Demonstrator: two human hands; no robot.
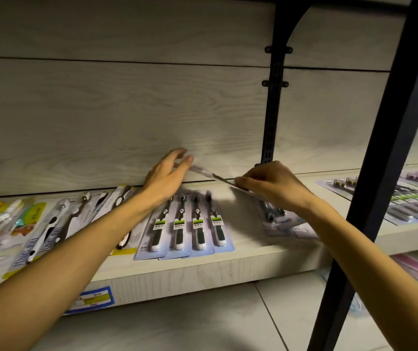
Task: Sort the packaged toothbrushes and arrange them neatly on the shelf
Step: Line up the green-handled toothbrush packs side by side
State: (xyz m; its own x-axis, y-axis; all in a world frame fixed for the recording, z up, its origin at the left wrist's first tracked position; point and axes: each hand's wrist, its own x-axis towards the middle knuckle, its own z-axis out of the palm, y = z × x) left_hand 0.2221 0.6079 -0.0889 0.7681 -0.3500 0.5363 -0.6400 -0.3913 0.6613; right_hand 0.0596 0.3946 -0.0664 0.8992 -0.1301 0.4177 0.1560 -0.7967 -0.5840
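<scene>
Both forearms reach in from the bottom corners over the tiled floor (202,323) and cross the shelf (228,264) front edge. Right hand (273,184) has fingers curled down, pinching the near end of a thin blurred toothbrush pack (215,176) held edge-on above the shelf board. Left hand (168,173) is at the pack's far end, thumb and fingers spread and loosely bent around it; whether it actually grips is unclear from blur. Under the left wrist, a stack of 4 green-label toothbrush packs (187,224) lies flat, near edges just short of the shelf lip. Left of it, black-and-white brush packs (58,224) lie fanned and overlapping. Under the right hand, another pack (278,224) lies skewed. Bare board shows between those 2. Further right, past the black upright post (380,173), more packs (405,201) lie in rows. Back panel (126,110) sits just behind the hands.
</scene>
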